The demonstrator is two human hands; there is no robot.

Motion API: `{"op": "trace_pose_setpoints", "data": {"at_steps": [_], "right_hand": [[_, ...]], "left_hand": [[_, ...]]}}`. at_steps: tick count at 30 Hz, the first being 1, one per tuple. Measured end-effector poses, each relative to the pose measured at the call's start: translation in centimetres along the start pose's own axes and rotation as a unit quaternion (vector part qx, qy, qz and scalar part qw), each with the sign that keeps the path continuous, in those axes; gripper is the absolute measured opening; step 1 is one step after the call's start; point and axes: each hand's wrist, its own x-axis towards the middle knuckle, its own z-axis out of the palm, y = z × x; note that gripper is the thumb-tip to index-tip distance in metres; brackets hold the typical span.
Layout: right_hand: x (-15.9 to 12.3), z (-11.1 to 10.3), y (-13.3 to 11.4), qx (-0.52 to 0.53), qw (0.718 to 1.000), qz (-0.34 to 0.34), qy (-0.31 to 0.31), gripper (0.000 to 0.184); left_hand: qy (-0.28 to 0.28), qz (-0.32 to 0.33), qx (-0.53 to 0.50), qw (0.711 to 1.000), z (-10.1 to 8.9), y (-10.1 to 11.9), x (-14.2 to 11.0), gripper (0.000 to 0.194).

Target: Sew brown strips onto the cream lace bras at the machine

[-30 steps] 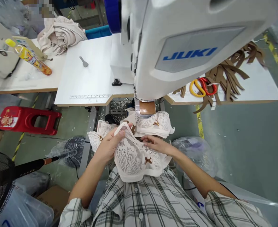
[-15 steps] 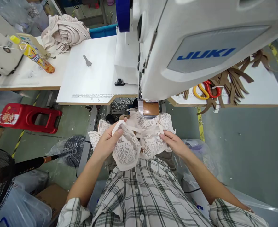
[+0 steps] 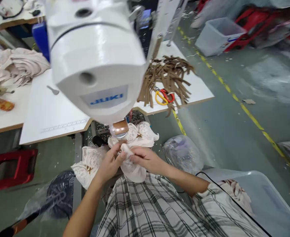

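A white lace bra (image 3: 134,171) hangs between my hands, in front of the sewing machine (image 3: 95,75). My left hand (image 3: 111,161) pinches its edge from the left. From the right, my right hand (image 3: 147,158) grips the same folded fabric, its fingertips close to the left ones. Just beyond them, another cream lace piece with a small brown bow (image 3: 145,133) lies below the machine's brown front plate (image 3: 120,127). More white lace with a brown bow (image 3: 89,164) sits to the left of my left forearm. The needle area is hidden.
Brown fabric strips (image 3: 169,77) and scissors with yellow and red handles (image 3: 164,97) lie on the right table part. Folded pale fabric (image 3: 19,65) is at the left. A clear plastic tub (image 3: 263,194) stands at my right, a red stool (image 3: 12,168) at lower left.
My view has swung to the right. My right hand has moved in beside the left, and the bra cup that was spread open is now gathered between both hands.
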Motion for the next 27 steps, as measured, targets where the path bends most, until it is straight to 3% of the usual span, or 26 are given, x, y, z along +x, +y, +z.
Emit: {"op": "trace_pose_setpoints", "data": {"at_steps": [2, 4, 5, 7, 10, 11, 14, 17, 22, 24, 27], "right_hand": [[1.1, -1.6, -0.6, -0.057, 0.996, -0.033, -0.061, 0.042], [2.9, -4.9, -0.3, -0.137, 0.990, -0.015, -0.042, 0.034], [4.3, -7.1, 0.1, -0.183, 0.983, 0.003, 0.032, 0.030], [8.2, -11.9, 1.0, -0.266, 0.942, 0.020, 0.203, 0.025], [15.3, -18.5, 2.0, -0.282, 0.878, 0.069, 0.380, 0.032], [17.4, -20.2, 2.1, -0.271, 0.865, 0.086, 0.414, 0.033], [21.6, -23.1, 1.8, -0.173, 0.862, 0.115, 0.462, 0.022], [22.1, -23.5, 1.2, -0.092, 0.872, 0.094, 0.472, 0.009], [18.4, -21.6, 0.2, 0.126, 0.891, 0.096, 0.425, 0.020], [15.8, -19.5, -0.1, 0.217, 0.892, 0.114, 0.379, 0.023], [11.4, -13.9, -0.2, 0.320, 0.886, 0.150, 0.300, 0.027]], "left_hand": [[-0.032, -0.085, -0.104, 0.990, 1.8, -0.1, 0.3, 0.043], [-0.012, -0.129, -0.144, 0.981, 2.9, -0.3, 0.5, 0.046], [-0.003, -0.131, -0.145, 0.981, 3.2, -0.3, 0.5, 0.047], [0.002, -0.138, -0.143, 0.980, 3.8, -0.2, 0.6, 0.045], [-0.004, -0.170, -0.156, 0.973, 4.5, 0.6, 0.6, 0.045], [-0.008, -0.176, -0.154, 0.972, 4.6, 1.0, 0.5, 0.045], [-0.014, -0.171, -0.116, 0.978, 4.4, 2.1, 0.3, 0.046], [0.004, -0.160, -0.071, 0.985, 3.7, 2.3, 0.0, 0.048], [0.031, -0.132, -0.037, 0.990, 2.6, 2.0, -0.4, 0.045], [0.049, -0.089, 0.002, 0.995, 2.6, 2.7, -0.6, 0.042], [0.074, -0.014, 0.078, 0.994, 2.9, 4.5, -1.2, 0.038]]}}
